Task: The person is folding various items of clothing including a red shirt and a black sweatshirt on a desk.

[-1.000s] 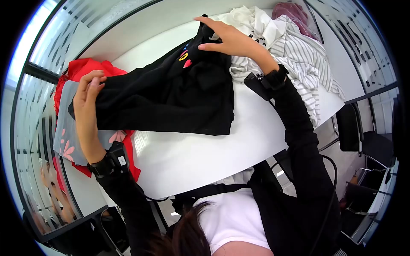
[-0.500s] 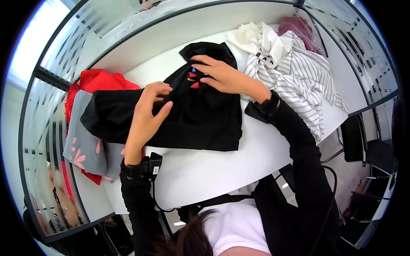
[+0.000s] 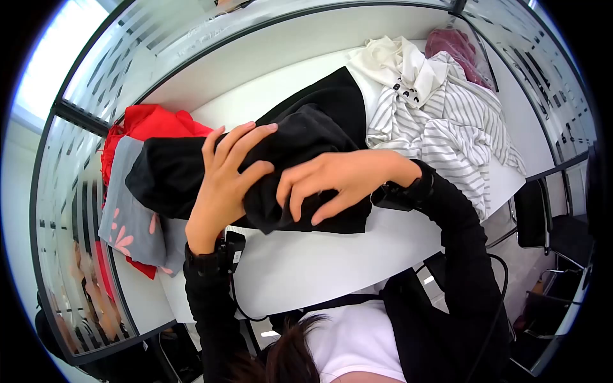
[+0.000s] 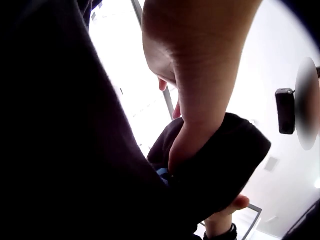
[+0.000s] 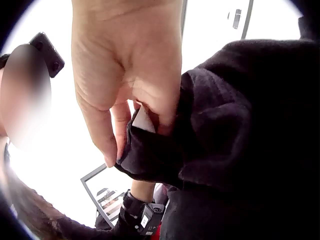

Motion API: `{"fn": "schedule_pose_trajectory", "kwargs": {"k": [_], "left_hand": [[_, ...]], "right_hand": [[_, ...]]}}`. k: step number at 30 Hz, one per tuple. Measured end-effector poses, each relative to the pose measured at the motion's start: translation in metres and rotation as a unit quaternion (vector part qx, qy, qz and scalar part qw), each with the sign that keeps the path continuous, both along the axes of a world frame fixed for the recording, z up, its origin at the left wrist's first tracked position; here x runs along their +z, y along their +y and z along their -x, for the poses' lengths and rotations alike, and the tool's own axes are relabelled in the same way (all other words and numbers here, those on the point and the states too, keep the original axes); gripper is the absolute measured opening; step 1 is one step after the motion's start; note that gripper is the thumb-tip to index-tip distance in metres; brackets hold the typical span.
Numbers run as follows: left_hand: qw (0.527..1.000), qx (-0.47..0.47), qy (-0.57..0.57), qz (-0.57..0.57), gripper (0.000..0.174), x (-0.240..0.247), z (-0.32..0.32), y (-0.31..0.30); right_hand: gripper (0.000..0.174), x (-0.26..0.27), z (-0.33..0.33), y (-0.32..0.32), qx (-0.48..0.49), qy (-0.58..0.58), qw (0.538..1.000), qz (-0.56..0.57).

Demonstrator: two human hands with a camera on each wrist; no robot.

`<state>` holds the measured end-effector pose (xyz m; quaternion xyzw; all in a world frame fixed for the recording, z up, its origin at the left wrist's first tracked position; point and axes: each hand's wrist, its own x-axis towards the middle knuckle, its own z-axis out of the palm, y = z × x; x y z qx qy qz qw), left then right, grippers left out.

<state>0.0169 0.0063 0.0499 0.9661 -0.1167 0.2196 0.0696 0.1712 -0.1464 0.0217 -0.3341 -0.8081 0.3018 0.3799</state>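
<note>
A black top [image 3: 294,137] lies across the table in front of me, its upper part folded over toward my body and its printed front turned under. My right hand [image 3: 348,182] grips the folded-over edge, fingers and thumb bent about the cloth. In the right wrist view, a small white label [image 5: 143,121] shows between those fingers. Spread over the cloth to the left is my left hand [image 3: 220,185], its fingers resting on top. Its thumb [image 4: 187,147] goes into a fold of the top in the left wrist view, where the tip is hidden beside a bit of blue print.
To the left, a grey cloth with pink petals [image 3: 121,217] lies on red clothing [image 3: 156,121], partly under the black top. A striped garment [image 3: 440,140], a cream garment with letters [image 3: 396,60] and a bagged mauve item [image 3: 453,51] lie right. Panels border the white table [image 3: 306,268].
The right hand has brought the top's far end over toward my body, hiding the colourful print. My left hand has moved right, from the garment's left end to its middle.
</note>
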Motion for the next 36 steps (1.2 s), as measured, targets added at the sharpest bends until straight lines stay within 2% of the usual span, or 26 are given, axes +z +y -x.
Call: {"fn": "schedule_pose_trajectory", "kwargs": {"k": [1, 3, 4, 5, 7, 10, 13, 16, 19, 20, 23, 24, 26, 27, 29, 31, 32, 33, 34, 35, 36], "left_hand": [[1.000, 0.013, -0.005, -0.028, 0.021, 0.000, 0.000, 0.001], [0.999, 0.016, -0.043, -0.006, 0.019, 0.000, 0.000, 0.005], [0.998, 0.016, -0.054, 0.000, 0.018, -0.001, 0.001, 0.010], [0.998, 0.015, -0.064, 0.005, 0.018, -0.002, 0.002, 0.013], [0.996, 0.009, -0.081, 0.034, 0.019, 0.000, 0.003, 0.013], [0.994, -0.016, -0.084, 0.068, 0.020, 0.000, 0.006, 0.019], [0.984, -0.055, -0.083, 0.147, 0.022, -0.001, 0.006, 0.016], [0.963, -0.114, -0.064, 0.238, 0.024, -0.005, 0.000, 0.013], [0.942, -0.150, -0.039, 0.297, 0.027, -0.013, 0.000, 0.016], [0.936, -0.142, -0.037, 0.319, 0.030, -0.013, 0.001, 0.016], [0.901, -0.119, -0.015, 0.418, 0.028, -0.019, 0.007, 0.023], [0.885, -0.088, -0.034, 0.456, 0.026, -0.017, 0.007, 0.023], [0.843, -0.024, -0.067, 0.534, 0.024, -0.015, 0.011, 0.022], [0.841, -0.040, -0.078, 0.535, 0.020, -0.013, 0.012, 0.027], [0.866, -0.008, -0.107, 0.489, 0.018, -0.001, 0.020, 0.038], [0.874, 0.077, -0.177, 0.446, 0.012, 0.003, 0.032, 0.058], [0.919, 0.116, -0.216, 0.309, 0.011, 0.007, 0.042, 0.075], [0.888, 0.136, -0.206, 0.388, 0.013, 0.012, 0.047, 0.073], [0.892, 0.176, -0.178, 0.377, 0.013, 0.017, 0.053, 0.070], [0.894, 0.216, -0.149, 0.364, 0.012, 0.025, 0.057, 0.067], [0.910, 0.214, -0.111, 0.338, 0.011, 0.025, 0.060, 0.068]], "right_hand": [[0.025, 0.004, -0.003, 0.000, -0.012, 0.012, 1.000, 0.006], [0.030, 0.010, -0.005, -0.003, -0.082, 0.014, 0.997, -0.010], [0.033, 0.016, -0.007, -0.002, -0.123, -0.007, 0.990, -0.067], [0.048, 0.017, -0.010, -0.002, -0.134, 0.002, 0.990, -0.049], [0.067, 0.023, -0.010, -0.009, -0.151, 0.074, 0.981, 0.100], [0.081, 0.018, -0.015, -0.006, -0.068, 0.034, 0.991, 0.111], [0.079, 0.015, -0.011, -0.004, -0.062, -0.006, 0.995, 0.079], [0.073, 0.012, -0.005, -0.004, -0.115, 0.021, 0.990, 0.080], [0.063, 0.015, -0.001, -0.004, -0.172, -0.046, 0.983, 0.035], [0.047, 0.016, 0.002, -0.005, -0.196, -0.050, 0.979, 0.039], [0.033, 0.009, 0.001, -0.003, -0.225, -0.069, 0.969, -0.073], [0.022, 0.010, 0.002, -0.002, -0.258, -0.060, 0.961, -0.078], [0.020, 0.015, -0.006, -0.008, -0.311, -0.082, 0.943, -0.083], [0.019, 0.017, -0.010, -0.010, -0.337, -0.092, 0.933, -0.085], [0.019, 0.023, -0.017, -0.012, -0.377, -0.025, 0.917, -0.126], [0.021, 0.021, -0.033, -0.016, -0.445, -0.031, 0.891, -0.085], [0.021, 0.022, -0.039, -0.017, -0.480, -0.029, 0.872, -0.095], [0.022, 0.023, -0.044, -0.019, -0.513, -0.027, 0.852, -0.105], [0.021, 0.029, -0.047, -0.022, -0.534, -0.023, 0.842, -0.072], [0.021, 0.028, -0.049, -0.023, -0.549, -0.058, 0.828, -0.097], [0.021, 0.026, -0.051, -0.023, -0.563, -0.092, 0.813, -0.122]]}}
